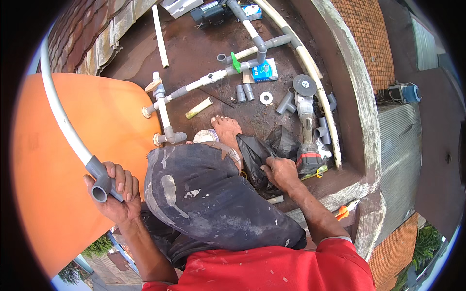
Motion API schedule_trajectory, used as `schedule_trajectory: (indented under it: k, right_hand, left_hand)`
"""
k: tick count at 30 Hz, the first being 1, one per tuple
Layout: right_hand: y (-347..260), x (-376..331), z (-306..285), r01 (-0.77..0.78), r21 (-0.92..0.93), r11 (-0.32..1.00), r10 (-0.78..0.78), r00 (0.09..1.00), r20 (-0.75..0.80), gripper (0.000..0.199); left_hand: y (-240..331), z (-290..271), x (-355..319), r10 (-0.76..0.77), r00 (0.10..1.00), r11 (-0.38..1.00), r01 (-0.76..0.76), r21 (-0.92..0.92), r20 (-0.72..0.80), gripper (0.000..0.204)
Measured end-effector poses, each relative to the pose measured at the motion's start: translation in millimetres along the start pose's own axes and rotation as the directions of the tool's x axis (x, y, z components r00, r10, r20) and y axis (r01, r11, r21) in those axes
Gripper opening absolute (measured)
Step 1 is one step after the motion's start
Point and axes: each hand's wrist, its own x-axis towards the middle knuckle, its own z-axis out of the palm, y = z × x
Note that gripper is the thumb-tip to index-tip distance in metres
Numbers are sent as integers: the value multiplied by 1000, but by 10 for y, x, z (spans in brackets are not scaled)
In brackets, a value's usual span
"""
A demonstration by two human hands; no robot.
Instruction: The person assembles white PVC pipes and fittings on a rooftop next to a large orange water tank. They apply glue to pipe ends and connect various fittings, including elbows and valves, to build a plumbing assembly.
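Note:
At the left, my left hand (120,202) is closed round a grey pipe tee (99,175), whose side opening faces me. A long white pipe (62,116) rises from the tee toward the upper left. My right hand (282,173) has its fingers closed on the edge of a black plastic bag (253,162), beside my bent knee. Whatever lies inside the bag is hidden. Just right of that hand lies a cordless angle grinder (306,116) with its disc toward the far side. Loose grey fittings, including a tee (286,103), lie near it.
A big orange tank (82,140) stands at the left, joined to white and grey pipework (204,80) with a green-handled valve (235,62). Farther off sits a dark pump (209,14). A low wall (361,111) borders the right, with an orange-handled tool (343,212) on it.

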Motion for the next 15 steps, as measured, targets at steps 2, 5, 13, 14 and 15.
schedule_trajectory:
  k: [2, 5, 13, 14, 15]
  right_hand:
    - [49, -169, 148, 23, -6, 1000, -24, 997, -68, 16]
    - [59, -290, 120, 165, -74, 984, -174, 973, -151, 19]
    - [42, -220, -38, 31, -78, 996, -45, 983, -180, 13]
    - [77, -224, -24, 29, -83, 996, -42, 984, -171, 12]
    - [113, -225, -12, 26, -87, 996, -39, 986, -162, 10]
  left_hand:
    - [13, -6, -26, 14, 1000, 1000, -14, 9, -8, 61]
    - [36, 9, -60, 19, 1000, 1000, -19, 15, -9, 59]
    - [57, 30, -122, 36, 999, 999, -36, -5, 2, 60]
    - [57, 20, -135, 41, 999, 999, -41, -6, -2, 60]
    - [60, 13, -142, 44, 999, 999, -44, -7, -4, 60]
